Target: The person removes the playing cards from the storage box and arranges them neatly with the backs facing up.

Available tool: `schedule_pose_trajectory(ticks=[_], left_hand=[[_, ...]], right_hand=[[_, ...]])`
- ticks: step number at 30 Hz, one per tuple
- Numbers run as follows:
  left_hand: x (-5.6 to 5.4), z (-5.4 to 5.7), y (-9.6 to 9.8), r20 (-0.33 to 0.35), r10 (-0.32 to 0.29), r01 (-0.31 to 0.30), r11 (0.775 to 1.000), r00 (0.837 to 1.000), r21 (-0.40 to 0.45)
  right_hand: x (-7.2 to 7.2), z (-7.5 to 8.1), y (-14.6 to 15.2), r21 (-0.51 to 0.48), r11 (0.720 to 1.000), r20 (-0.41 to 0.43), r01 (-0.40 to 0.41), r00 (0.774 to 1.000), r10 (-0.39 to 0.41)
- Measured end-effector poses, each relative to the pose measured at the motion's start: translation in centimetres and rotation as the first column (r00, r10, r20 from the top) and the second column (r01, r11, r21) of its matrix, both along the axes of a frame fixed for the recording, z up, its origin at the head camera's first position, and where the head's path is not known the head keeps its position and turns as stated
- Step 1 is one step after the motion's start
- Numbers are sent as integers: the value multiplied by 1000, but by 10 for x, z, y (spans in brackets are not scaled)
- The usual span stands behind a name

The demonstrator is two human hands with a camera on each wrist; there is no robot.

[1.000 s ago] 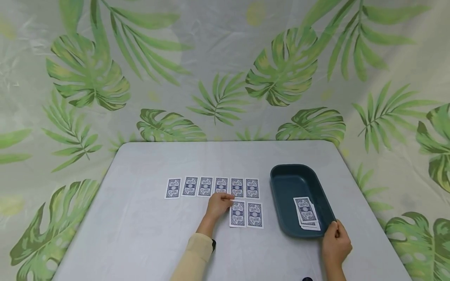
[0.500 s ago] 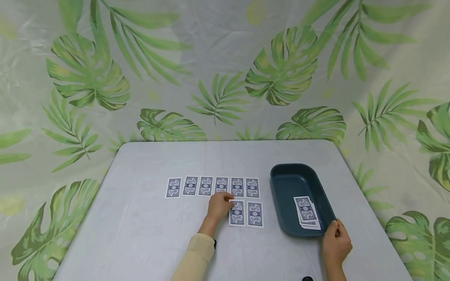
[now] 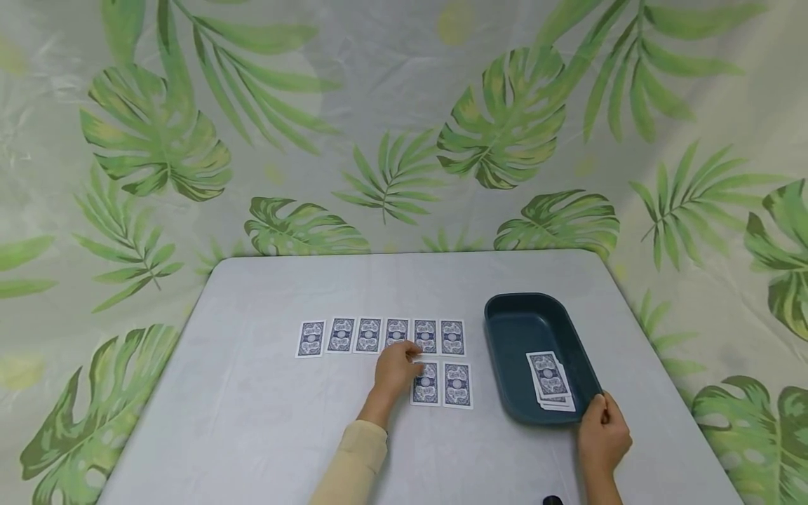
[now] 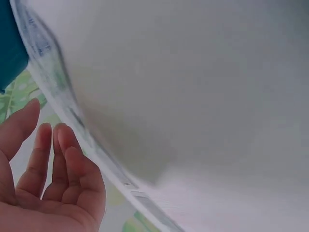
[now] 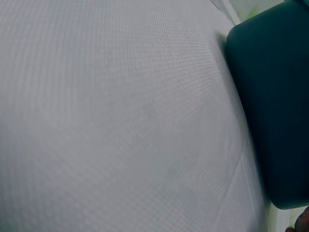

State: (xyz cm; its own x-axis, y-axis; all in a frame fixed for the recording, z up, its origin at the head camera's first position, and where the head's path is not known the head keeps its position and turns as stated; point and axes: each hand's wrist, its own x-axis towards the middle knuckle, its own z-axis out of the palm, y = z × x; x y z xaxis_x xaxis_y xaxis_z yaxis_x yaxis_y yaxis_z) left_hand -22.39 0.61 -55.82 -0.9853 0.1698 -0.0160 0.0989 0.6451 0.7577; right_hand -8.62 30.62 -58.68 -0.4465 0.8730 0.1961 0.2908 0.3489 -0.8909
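My left hand (image 3: 394,368) is over the upper left corner of a face-down playing card (image 3: 426,384) in the front row. In the left wrist view the left hand (image 4: 58,183) shows its thumb apart from loosely bent fingers, with nothing between them. Beside that card lies a second playing card (image 3: 457,386). On the right, my right hand (image 3: 604,435) grips the near right corner of a dark teal tray (image 3: 514,379). Inside the tray sits an uneven pile of playing cards (image 3: 549,375), backs up. The right wrist view catches the side of the tray (image 5: 275,106) and only a sliver of hand.
A back row of several face-down cards runs across the table, from a leftmost card (image 3: 311,339) to a rightmost card (image 3: 452,338). The white table (image 3: 221,414) meets a leaf-print cloth (image 3: 391,105) behind. A small black object (image 3: 552,500) shows at the bottom edge.
The front-row card at my left fingertips has shifted slightly left, closing up under the back row. My right hand and the tray keep their place.
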Motion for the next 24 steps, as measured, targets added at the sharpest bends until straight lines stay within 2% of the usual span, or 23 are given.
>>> schedule_pose_trajectory(ticks=[7,15,20,24], left_hand=[[-7,12,17,-58,-66,70,996,996,58],[-13,39,54,-81,-182,188,979,980,74],[-17,52,86,-87,-288,291,956,954,35],[-21,57,111,-89,-363,362,932,928,-26]], right_hand=[[2,1,3,21,1000,-29,6,1000,-5],[2,2,4,37,999,-37,8,999,-7],[1,0,3,49,999,-25,17,1000,-16],[0,-1,2,51,999,-18,2,1000,-1]])
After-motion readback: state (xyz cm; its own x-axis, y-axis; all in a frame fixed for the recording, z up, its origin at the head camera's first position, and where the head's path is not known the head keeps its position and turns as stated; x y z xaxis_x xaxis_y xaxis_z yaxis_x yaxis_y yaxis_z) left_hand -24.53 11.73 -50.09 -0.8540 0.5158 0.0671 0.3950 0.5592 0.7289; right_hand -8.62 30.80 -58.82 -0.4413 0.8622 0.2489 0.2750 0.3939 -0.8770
